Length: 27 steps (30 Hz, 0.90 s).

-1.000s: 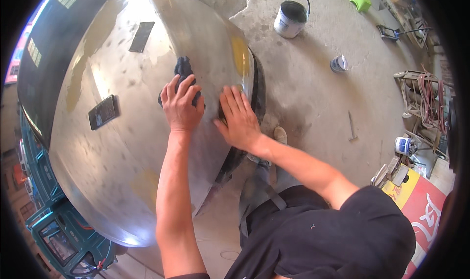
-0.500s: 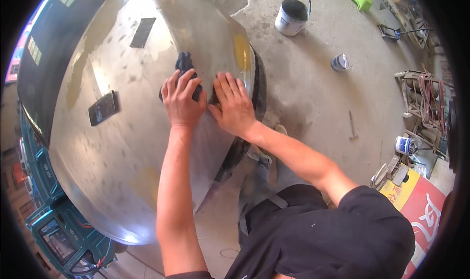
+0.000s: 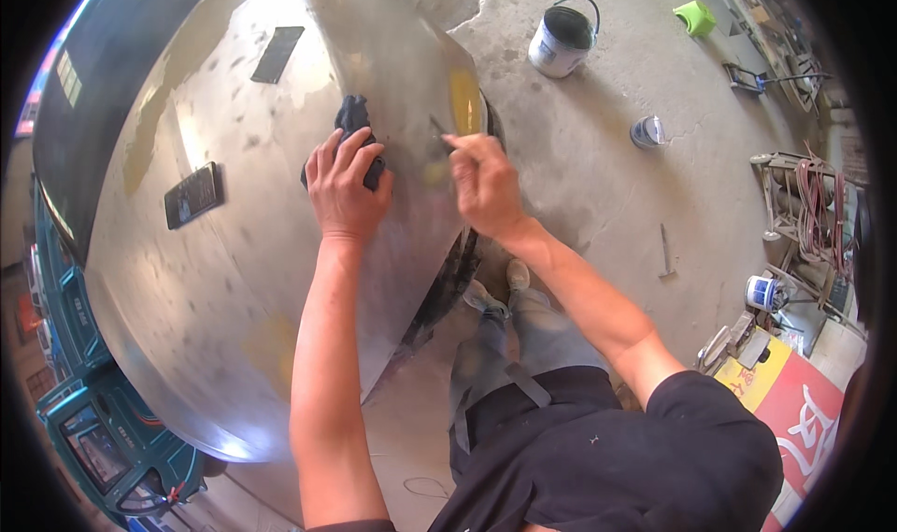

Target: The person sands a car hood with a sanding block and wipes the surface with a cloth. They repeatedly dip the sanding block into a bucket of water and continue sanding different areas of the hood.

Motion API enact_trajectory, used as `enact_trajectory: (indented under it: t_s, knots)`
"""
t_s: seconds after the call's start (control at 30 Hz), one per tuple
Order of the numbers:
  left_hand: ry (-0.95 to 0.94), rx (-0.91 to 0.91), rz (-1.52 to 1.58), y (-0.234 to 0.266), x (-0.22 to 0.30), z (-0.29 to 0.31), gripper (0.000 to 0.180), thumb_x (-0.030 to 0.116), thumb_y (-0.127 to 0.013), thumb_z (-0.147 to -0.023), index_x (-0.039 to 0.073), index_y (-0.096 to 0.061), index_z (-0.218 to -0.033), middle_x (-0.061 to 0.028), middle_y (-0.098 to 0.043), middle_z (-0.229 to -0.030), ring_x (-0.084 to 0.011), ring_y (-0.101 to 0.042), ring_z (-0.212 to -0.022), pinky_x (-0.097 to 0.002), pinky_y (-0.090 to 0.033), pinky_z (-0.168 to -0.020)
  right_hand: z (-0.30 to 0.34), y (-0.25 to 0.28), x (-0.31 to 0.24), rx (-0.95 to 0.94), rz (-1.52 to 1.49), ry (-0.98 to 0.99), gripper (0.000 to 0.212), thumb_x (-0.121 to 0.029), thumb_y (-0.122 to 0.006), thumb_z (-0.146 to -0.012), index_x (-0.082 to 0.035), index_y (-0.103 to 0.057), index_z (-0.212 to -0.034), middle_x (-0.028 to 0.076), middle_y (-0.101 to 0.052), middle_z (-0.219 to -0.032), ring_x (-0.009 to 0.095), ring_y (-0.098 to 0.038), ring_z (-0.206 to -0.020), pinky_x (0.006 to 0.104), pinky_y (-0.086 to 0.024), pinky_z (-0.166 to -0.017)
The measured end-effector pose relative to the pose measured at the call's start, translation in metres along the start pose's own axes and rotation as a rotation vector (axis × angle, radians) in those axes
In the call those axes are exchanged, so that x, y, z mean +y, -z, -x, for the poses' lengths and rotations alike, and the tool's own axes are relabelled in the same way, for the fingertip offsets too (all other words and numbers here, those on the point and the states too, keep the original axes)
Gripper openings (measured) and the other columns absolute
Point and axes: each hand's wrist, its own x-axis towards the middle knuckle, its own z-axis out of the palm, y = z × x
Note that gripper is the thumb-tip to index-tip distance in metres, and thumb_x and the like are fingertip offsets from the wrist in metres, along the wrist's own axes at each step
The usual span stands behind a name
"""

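Observation:
A large curved car body panel (image 3: 234, 280), mostly dull bare metal with dark smudges and yellowish filler patches, lies under both hands. My left hand (image 3: 348, 188) is closed over a crumpled dark cloth (image 3: 352, 113) resting on it. To the right, my right hand (image 3: 486, 184) has its fingers curled in, with the index fingertip toward the panel beside a yellow patch (image 3: 464, 102). A small dark mark shows by that fingertip; whether the fingers pinch anything is hidden. A black phone (image 3: 193, 196) and a dark rectangular sheet (image 3: 277, 54) lie on the panel.
On the concrete floor stand a white bucket (image 3: 562, 42), a smaller can (image 3: 647, 132) and a green container (image 3: 695, 17). A hammer-like tool (image 3: 665, 252) lies nearer. A cart with hoses (image 3: 815, 196) is at right; teal cases (image 3: 112, 439) stand lower left.
My right hand has lifted from lying flat on the panel, moved right toward the yellow patch and curled its fingers. My left hand stays on the cloth.

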Motion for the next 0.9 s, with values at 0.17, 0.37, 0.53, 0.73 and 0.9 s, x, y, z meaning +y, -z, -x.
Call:
enact_trajectory:
  t_s: [0.17, 0.37, 0.53, 0.73, 0.9]
  knots:
    - [0.013, -0.001, -0.007, -0.003, 0.003, 0.000, 0.031, 0.020, -0.081, -0.083, 0.023, -0.083, -0.114, 0.0067, -0.078, -0.144, -0.0296, -0.064, -0.143, -0.0489, -0.046, -0.123, -0.010, 0.007, 0.009, 0.065, -0.820, -0.489, 0.039, -0.033, -0.068, -0.118, 0.003, -0.072, -0.132, 0.004, -0.076, -0.112, 0.013, -0.072, -0.099, 0.0353, -0.062, -0.076]
    - [0.021, 0.010, -0.027, -0.003, 0.001, 0.002, 0.031, 0.020, -0.080, -0.084, 0.024, -0.083, -0.114, 0.0068, -0.077, -0.145, -0.0306, -0.064, -0.142, -0.0485, -0.046, -0.123, 0.007, 0.007, 0.024, -0.028, -0.619, -0.675, 0.043, -0.037, -0.075, -0.111, 0.005, -0.075, -0.121, 0.007, -0.078, -0.104, 0.016, -0.072, -0.093, 0.0357, -0.058, -0.072]
    - [0.032, -0.007, -0.049, -0.002, -0.001, 0.005, 0.032, 0.020, -0.080, -0.084, 0.024, -0.083, -0.116, 0.0065, -0.077, -0.146, -0.0314, -0.065, -0.142, -0.0488, -0.047, -0.122, -0.011, 0.017, 0.032, -0.119, -0.261, -0.573, 0.041, -0.040, -0.081, -0.105, 0.001, -0.083, -0.109, 0.013, -0.081, -0.089, 0.018, -0.074, -0.082, 0.0361, -0.056, -0.077]
    - [0.032, -0.005, -0.043, 0.000, -0.003, 0.006, 0.032, 0.020, -0.080, -0.085, 0.024, -0.083, -0.116, 0.0064, -0.077, -0.146, -0.0318, -0.065, -0.141, -0.0492, -0.047, -0.122, -0.062, 0.019, 0.023, -0.313, 0.263, -0.562, 0.074, -0.078, -0.070, -0.099, -0.006, -0.082, -0.091, 0.019, -0.083, -0.090, 0.041, -0.081, -0.091, 0.0499, -0.062, -0.085]
    - [0.017, 0.014, -0.002, -0.009, -0.004, 0.002, 0.032, 0.022, -0.080, -0.084, 0.023, -0.083, -0.116, 0.0063, -0.077, -0.145, -0.0314, -0.065, -0.141, -0.0492, -0.046, -0.122, -0.067, -0.014, 0.022, -0.095, 0.579, -0.336, 0.075, -0.082, -0.069, -0.099, -0.007, -0.077, -0.097, 0.020, -0.081, -0.082, 0.042, -0.082, -0.085, 0.0544, -0.063, -0.075]
